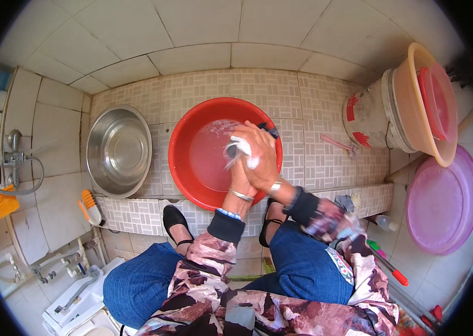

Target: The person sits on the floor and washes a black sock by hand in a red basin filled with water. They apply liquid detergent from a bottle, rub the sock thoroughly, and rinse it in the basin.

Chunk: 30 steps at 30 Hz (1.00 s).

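Observation:
A small dark-and-white cloth item [243,145] is pressed between my two hands above a red plastic basin [182,172]. Its white part, perhaps suds-covered, shows at the fingers of my left hand [241,175], and a dark end sticks out past the far side. My right hand [261,147] lies over the left, palm against it, and hides most of the cloth. Both wrists wear silver-coloured bangles. Cloudy water [207,153] with some foam fills the bottom of the basin.
To the left stands a stainless steel basin [106,185]. An orange-backed scrub brush [89,206] rests at the ledge's left end. On the right are a pink-handled brush [335,142], a white bucket [366,113] bearing stacked basins, and a purple round lid or basin [442,206].

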Available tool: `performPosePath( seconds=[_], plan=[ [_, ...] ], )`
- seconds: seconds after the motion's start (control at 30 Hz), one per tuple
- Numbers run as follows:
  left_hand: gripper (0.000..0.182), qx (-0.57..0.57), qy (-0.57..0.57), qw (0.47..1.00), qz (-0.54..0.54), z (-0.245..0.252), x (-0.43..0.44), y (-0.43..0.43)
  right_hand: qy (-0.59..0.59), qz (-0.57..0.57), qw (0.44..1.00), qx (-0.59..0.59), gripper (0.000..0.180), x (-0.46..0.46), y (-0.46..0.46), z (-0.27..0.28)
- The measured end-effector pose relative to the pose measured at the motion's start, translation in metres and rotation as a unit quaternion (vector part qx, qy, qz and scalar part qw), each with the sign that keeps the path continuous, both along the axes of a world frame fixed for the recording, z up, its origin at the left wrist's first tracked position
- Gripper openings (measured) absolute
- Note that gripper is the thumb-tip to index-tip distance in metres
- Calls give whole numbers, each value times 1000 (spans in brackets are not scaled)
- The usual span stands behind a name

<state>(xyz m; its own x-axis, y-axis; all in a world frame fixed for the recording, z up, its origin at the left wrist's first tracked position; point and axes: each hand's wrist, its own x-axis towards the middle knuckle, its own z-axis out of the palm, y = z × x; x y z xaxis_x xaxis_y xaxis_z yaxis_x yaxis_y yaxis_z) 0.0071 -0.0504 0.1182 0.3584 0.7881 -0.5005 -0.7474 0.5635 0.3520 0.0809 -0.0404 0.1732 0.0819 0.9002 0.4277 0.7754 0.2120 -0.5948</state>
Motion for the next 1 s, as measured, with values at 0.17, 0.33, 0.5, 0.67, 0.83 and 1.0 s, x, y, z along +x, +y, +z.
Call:
performPosePath(
  seconds=[0.17, 0.33, 0.5, 0.67, 0.83, 1.0],
  plan=[
    [44, -9, -5, 999, -46, 6, 2, 0, 127, -65, 943, -302, 23, 46, 28, -87],
    [33, 144, -158, 974, -70, -49, -17, 10, 80, -9, 991, -105, 20, 9, 12, -63],
    [38, -39, -75, 996, -33, -4, -10, 10, 324, -74, 893, -304, 31, 42, 34, -73],
    [40, -55, -241, 966, -81, 22, -21, 25, 677, -149, 640, -332, 41, 99, 18, -96],
    [44, -82, -234, 965, -82, 16, -25, 21, 796, 8, 497, -346, 43, 95, -4, -90],
    [47, -27, -220, 970, -102, 13, -26, 24, 582, -83, 778, -222, 40, 100, 21, -34]
  ],
)
